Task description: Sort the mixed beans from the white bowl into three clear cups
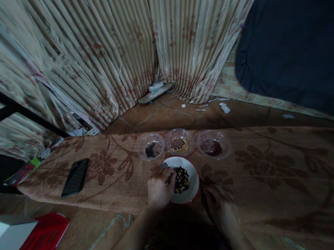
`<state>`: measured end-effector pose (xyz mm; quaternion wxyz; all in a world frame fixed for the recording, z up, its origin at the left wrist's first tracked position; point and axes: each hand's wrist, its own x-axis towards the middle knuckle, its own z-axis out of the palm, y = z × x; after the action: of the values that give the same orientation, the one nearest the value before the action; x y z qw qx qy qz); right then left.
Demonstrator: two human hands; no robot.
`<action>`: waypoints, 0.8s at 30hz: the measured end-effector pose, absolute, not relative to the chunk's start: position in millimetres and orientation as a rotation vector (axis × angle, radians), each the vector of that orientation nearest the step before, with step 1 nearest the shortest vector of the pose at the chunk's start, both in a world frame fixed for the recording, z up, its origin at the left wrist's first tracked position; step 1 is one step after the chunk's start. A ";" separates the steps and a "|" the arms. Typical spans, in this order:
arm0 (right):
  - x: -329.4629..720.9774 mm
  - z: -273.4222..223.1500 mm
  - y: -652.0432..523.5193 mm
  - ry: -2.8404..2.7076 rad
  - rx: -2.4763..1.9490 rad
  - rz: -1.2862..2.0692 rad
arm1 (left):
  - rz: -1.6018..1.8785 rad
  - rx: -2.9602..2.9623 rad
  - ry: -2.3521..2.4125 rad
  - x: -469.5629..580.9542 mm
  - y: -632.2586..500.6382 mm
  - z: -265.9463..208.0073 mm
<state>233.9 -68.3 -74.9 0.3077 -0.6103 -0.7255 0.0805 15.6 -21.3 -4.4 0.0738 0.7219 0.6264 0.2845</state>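
Note:
A white bowl with a red rim [193,187] holds a mixed heap of dark and yellow beans [182,180]. My left hand [161,187] reaches over the bowl's left side, its fingers curled together at the edge of the heap; what is between them is hidden. To the right of the bowl, my right hand [221,205] rests low over the cloth in shadow, fingers loosely apart and holding nothing visible. Behind the bowl stand three clear plastic bowls: one with black beans [151,150], one with yellow beans [182,145], one with dark red beans [215,147].
A brown flowered cloth [265,176] covers the long narrow table. At left lies a black phone [75,178]. Beyond the table are striped curtains [104,42], a skateboard [156,93] and white scraps on the tiles. A white box [4,232] sits lower left.

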 end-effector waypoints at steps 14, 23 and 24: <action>234.1 -72.6 -67.6 -1.917 -1.617 0.227 | 0.859 2.310 1.789 14.0 -21.4 -2.1; 233.7 -73.7 -67.4 -1.907 -1.638 0.237 | 0.806 2.333 1.789 13.9 -21.2 -1.5; 233.6 -73.2 -67.5 -1.908 -1.637 0.235 | 0.799 2.333 1.781 13.5 -21.0 -1.5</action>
<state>233.6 -67.5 -73.2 0.3035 -0.6177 -0.7201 0.0887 13.5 -21.0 -1.5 0.0499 0.7660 0.5848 0.2622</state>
